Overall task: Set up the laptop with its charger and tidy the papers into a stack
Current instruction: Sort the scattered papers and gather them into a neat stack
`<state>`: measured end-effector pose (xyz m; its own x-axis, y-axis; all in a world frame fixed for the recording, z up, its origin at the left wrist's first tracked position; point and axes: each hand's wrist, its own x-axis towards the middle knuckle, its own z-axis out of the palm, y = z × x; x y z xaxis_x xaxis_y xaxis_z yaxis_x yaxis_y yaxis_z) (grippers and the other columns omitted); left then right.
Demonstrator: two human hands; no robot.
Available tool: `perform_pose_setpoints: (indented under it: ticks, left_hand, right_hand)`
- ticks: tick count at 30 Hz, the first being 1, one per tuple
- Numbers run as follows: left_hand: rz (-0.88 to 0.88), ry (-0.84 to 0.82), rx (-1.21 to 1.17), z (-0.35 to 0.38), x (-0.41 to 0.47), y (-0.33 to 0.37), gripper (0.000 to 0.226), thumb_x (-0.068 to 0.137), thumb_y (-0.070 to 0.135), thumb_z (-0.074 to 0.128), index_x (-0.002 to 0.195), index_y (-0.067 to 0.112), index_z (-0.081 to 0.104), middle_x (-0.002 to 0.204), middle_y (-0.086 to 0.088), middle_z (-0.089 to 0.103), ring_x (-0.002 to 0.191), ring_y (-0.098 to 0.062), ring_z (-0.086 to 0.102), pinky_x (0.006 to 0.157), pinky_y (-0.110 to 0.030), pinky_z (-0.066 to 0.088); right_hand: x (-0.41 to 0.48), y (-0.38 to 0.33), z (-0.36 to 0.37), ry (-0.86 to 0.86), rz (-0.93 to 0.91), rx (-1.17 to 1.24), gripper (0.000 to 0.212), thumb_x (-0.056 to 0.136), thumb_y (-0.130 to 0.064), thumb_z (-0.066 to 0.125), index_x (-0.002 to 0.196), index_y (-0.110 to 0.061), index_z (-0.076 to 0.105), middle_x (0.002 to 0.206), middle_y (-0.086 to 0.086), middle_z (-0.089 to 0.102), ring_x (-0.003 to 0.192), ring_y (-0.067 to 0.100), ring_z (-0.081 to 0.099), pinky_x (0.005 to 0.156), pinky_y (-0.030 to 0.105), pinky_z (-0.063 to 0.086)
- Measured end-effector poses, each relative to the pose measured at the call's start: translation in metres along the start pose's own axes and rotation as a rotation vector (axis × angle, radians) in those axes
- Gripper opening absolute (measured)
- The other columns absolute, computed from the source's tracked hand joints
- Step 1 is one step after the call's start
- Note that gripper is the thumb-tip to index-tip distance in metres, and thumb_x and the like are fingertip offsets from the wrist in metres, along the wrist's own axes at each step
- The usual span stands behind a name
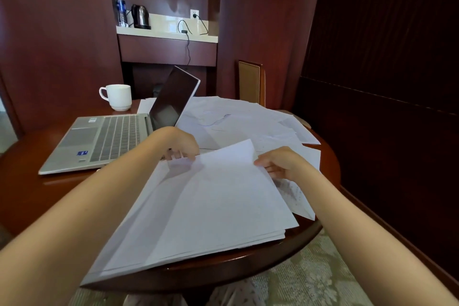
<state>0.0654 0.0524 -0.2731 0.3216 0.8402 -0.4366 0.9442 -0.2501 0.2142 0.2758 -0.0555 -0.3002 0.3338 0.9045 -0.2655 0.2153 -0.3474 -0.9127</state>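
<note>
– Dark-panelled room, round wooden table (62, 196): what was going on?
– A person was tidying papers. The open laptop (109, 139) sat on the table, and everything is placed from it. Just right of its keyboard, the left hand (181, 143) pinched the far corner of a stack of papers (211, 211), fingers curled around the edge. Further right, the right hand (283, 163) pinched the opposite far corner the same way.
– Why grip both corners?
– Probably to square the sheets. The uppermost were lifted off the pile, and several edges lay fanned out of line.
– More to collect?
– Yes. Loose sheets (248, 119) lay scattered right of the laptop's screen, none of them gathered.
– And the charger?
– The charger (184, 31) rested on a shelf behind the laptop, plugged into a wall socket (194, 14), its cable hanging down behind the screen. Whether it reached the laptop could not be told. A white mug (118, 97) stood just beyond the laptop's far edge, apart from the paperwork.
</note>
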Motion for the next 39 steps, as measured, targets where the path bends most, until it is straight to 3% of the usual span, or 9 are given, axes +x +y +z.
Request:
perform_pose_setpoints:
  ticks: [3,9,12,18,20,22,27,33,39]
  left_hand:
    - [0.097,0.063,-0.086,0.004,0.001,0.007,0.033,0.092,0.028,0.055,0.123,0.017,0.053,0.114,-0.002,0.049,0.101,-0.021,0.049,0.082,-0.031,0.044]
    - [0.179,0.149,-0.115,0.013,0.009,0.006,0.015,0.084,0.019,0.068,0.098,0.021,0.061,0.104,-0.002,0.056,0.091,-0.019,0.054,0.064,-0.021,0.046]
    - [0.185,0.177,-0.115,0.015,0.009,0.006,0.017,0.082,0.018,0.069,0.098,0.019,0.063,0.099,-0.002,0.057,0.088,-0.017,0.053,0.062,-0.02,0.043]
    - [0.218,0.234,-0.057,0.023,0.008,0.025,0.033,0.089,0.031,0.06,0.116,0.012,0.059,0.105,-0.003,0.049,0.089,-0.021,0.05,0.077,-0.029,0.043]
    - [0.243,0.242,-0.001,0.029,0.009,0.034,0.04,0.095,0.038,0.046,0.115,0.006,0.059,0.108,-0.006,0.05,0.096,-0.024,0.051,0.082,-0.03,0.041]
    - [0.239,0.277,0.048,0.037,0.013,0.041,0.044,0.098,0.042,0.036,0.109,0.006,0.059,0.114,-0.008,0.056,0.105,-0.024,0.052,0.088,-0.03,0.039]
    - [0.217,0.383,0.099,0.052,0.021,0.045,0.044,0.098,0.043,0.033,0.117,0.01,0.054,0.121,-0.006,0.056,0.113,-0.026,0.05,0.087,-0.032,0.039]
    - [0.194,0.516,0.188,0.067,0.019,0.055,0.044,0.1,0.038,0.025,0.124,0.008,0.046,0.123,-0.013,0.05,0.113,-0.031,0.047,0.082,-0.035,0.038]
    - [0.19,0.545,0.173,0.07,0.02,0.055,0.041,0.1,0.033,0.022,0.125,0.007,0.043,0.124,-0.014,0.049,0.113,-0.031,0.045,0.084,-0.037,0.038]
  right_hand:
    - [0.0,0.0,0.012,0.029,0.013,-0.034,0.01,0.08,0.005,0.06,0.086,-0.002,0.058,0.079,0.012,0.058,0.062,0.022,0.056,0.053,0.022,0.047]
    - [-0.004,-0.002,0.014,0.042,0.02,-0.325,0.014,0.08,-0.01,0.064,0.071,-0.006,0.055,0.06,0.004,0.06,0.039,0.011,0.049,0.039,0.013,0.037]
    - [-0.003,0.002,0.012,0.031,0.013,-0.35,0.018,0.079,-0.011,0.065,0.066,-0.006,0.054,0.054,0.004,0.057,0.031,0.01,0.043,0.035,0.01,0.031]
    - [0.013,0.011,0.001,0.149,-0.01,-0.344,0.022,0.085,-0.02,0.061,0.071,-0.009,0.049,0.068,0.006,0.051,0.056,0.018,0.047,0.051,0.024,0.037]
    - [0.019,0.016,-0.011,0.248,-0.008,-0.33,0.018,0.085,-0.021,0.061,0.091,-0.005,0.054,0.085,0.008,0.055,0.079,0.023,0.054,0.065,0.029,0.044]
    - [0.023,0.025,-0.027,0.347,0.071,-0.304,0.048,0.08,-0.022,0.064,0.121,-0.003,0.048,0.117,0.015,0.054,0.109,0.033,0.051,0.086,0.038,0.048]
    - [0.019,0.027,-0.054,0.486,0.137,-0.154,0.065,0.081,-0.011,0.062,0.139,-0.001,0.033,0.14,0.016,0.04,0.126,0.035,0.041,0.102,0.04,0.041]
    - [0.009,0.016,-0.072,0.486,0.234,0.24,0.062,0.086,-0.002,0.056,0.141,-0.007,0.029,0.14,0.017,0.037,0.122,0.034,0.044,0.078,0.036,0.045]
    - [0.006,0.026,-0.071,0.309,0.295,0.224,0.038,0.083,-0.011,0.062,0.119,-0.006,0.049,0.106,0.008,0.061,0.071,0.016,0.057,0.048,0.024,0.044]
